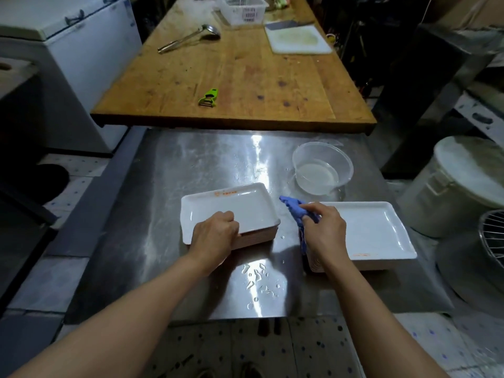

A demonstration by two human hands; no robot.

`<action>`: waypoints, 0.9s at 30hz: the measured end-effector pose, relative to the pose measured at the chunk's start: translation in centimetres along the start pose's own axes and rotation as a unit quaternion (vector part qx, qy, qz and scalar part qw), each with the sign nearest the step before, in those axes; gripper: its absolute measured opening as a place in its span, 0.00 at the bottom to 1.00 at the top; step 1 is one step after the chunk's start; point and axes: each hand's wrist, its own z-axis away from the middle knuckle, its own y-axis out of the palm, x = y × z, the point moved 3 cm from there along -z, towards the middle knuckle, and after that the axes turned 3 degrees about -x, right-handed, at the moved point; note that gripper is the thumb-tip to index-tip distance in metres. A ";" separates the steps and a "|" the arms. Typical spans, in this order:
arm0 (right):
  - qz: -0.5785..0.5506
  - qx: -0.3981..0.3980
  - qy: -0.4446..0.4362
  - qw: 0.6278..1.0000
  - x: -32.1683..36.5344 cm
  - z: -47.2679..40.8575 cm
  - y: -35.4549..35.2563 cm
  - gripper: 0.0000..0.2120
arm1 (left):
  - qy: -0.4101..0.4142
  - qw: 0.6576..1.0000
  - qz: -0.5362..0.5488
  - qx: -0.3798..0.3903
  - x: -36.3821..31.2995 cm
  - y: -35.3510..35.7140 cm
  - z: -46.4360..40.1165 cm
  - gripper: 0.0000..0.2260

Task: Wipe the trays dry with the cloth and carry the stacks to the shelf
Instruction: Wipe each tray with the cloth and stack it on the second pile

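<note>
Two stacks of white rectangular trays stand on the steel table. My left hand grips the near edge of the top tray of the left stack, fingers curled over its rim. That tray carries orange print at its far edge. My right hand holds a crumpled blue cloth between the stacks, at the left edge of the right stack. The right stack's top tray looks glossy.
A clear plastic bowl with water stands behind the trays. Water drops lie on the steel near me. A wooden table beyond holds a green peeler, ladle, cutting board and white basket. A white bucket is at right.
</note>
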 end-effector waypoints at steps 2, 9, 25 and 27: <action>-0.019 -0.008 0.009 1.000 0.1 0.1 -0.2 0.12 | 0.014 0.999 0.005 -0.039 -0.3 -1.3 0.1 0.09; -0.078 -0.019 0.037 0.996 1.7 0.5 -1.2 0.12 | -0.031 0.992 0.019 -0.125 -0.1 -5.3 -1.4 0.06; -0.157 -0.113 -0.242 0.951 18.4 1.4 -5.6 0.08 | -0.197 0.802 0.541 -0.161 -1.1 -14.0 -1.5 0.11; -0.123 -0.108 -0.278 0.947 20.2 1.7 -5.0 0.10 | -0.193 0.796 0.548 -0.167 -1.1 -14.8 -1.5 0.10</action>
